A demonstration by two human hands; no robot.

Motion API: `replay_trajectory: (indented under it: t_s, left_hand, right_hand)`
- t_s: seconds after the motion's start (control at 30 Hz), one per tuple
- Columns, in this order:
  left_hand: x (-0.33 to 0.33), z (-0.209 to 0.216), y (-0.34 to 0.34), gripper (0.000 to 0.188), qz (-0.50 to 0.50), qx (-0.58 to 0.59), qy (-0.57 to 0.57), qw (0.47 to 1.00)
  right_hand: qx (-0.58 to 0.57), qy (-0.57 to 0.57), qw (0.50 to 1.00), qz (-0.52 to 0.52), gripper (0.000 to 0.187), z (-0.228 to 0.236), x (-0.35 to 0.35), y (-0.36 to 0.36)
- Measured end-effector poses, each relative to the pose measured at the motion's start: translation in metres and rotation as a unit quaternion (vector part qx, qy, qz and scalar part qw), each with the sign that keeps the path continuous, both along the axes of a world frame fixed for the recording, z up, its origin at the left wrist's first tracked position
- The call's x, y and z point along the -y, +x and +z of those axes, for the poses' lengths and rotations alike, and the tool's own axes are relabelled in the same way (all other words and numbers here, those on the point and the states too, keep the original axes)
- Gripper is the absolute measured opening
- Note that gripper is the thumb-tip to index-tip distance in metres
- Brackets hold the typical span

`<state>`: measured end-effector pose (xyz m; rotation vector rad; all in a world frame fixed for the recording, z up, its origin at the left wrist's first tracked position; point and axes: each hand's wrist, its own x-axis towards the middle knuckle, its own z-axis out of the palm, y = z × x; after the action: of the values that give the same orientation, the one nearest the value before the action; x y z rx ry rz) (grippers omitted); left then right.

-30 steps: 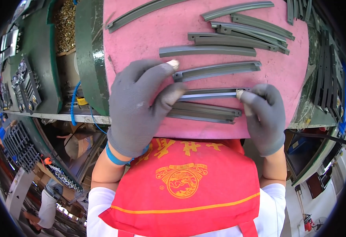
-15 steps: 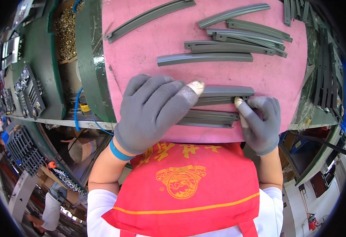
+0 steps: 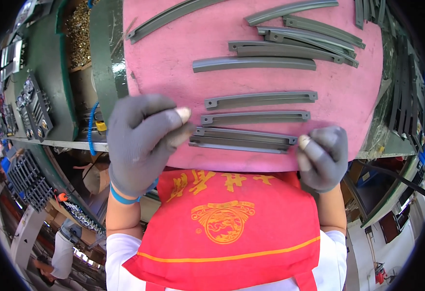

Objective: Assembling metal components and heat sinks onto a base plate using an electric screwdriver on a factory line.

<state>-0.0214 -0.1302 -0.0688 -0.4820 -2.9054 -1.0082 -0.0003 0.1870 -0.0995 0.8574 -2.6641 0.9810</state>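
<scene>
Both my hands wear grey knitted gloves with pale, worn fingertips. My left hand (image 3: 144,140) hovers by the left ends of several dark grey curved strips, its fingers curled and thumb drawn in; anything pinched there is hidden. Curled closed as well, my right hand (image 3: 323,159) sits beside the right end of the nearest strips, its contents hidden. In front of me lie a far strip (image 3: 261,100) and a middle strip (image 3: 255,118), hollow sides up, with holes at their ends. Closest to me, the near strips (image 3: 246,138) lie together.
A pink mat (image 3: 164,80) covers the bench. Farther back lie a loose pile of strips (image 3: 295,51) and a single long strip (image 3: 173,19). Small brass-coloured parts (image 3: 80,39) fill a bin at left. More dark strips (image 3: 402,92) stand at right. A person (image 3: 62,257) is at lower left.
My left hand has drawn back leftward off the strips. The far strip now shows its hollow side and lies apart from the middle one. My right hand has come off the middle strip's end.
</scene>
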Motion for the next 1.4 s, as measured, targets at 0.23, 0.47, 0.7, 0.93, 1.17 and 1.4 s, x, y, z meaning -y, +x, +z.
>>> replay_trajectory:
  t_s: [0.23, 0.47, 0.7, 0.93, 1.17, 1.4]
  left_hand:
    - [0.005, -0.01, 0.035, 0.027, -0.073, 0.028, -0.003, 0.997]
    - [-0.002, -0.009, 0.037, 0.027, 0.026, 0.05, 0.034, 0.998]
    - [-0.02, -0.007, 0.021, 0.033, -0.043, 0.023, -0.055, 0.997]
    - [-0.05, -0.024, 0.005, 0.039, -0.119, -0.03, -0.084, 0.989]
    - [-0.02, -0.026, 0.004, 0.031, -0.15, -0.075, -0.096, 0.981]
    - [0.013, -0.01, 0.016, 0.023, -0.111, -0.074, -0.188, 0.973]
  right_hand:
    - [-0.002, 0.066, 0.997, 0.041, 0.035, 0.003, 0.017, 0.007]
    - [-0.048, 0.114, 0.991, 0.049, 0.026, 0.005, 0.021, 0.009]
    - [-0.056, 0.125, 0.991, 0.012, 0.023, 0.008, -0.004, 0.016]
    - [-0.036, 0.209, 0.973, -0.092, 0.023, 0.023, -0.06, 0.006]
    - [0.052, 0.131, 0.988, -0.06, 0.021, 0.042, -0.057, -0.023]
    - [-0.041, 0.169, 0.985, 0.01, 0.033, 0.01, 0.009, -0.08]
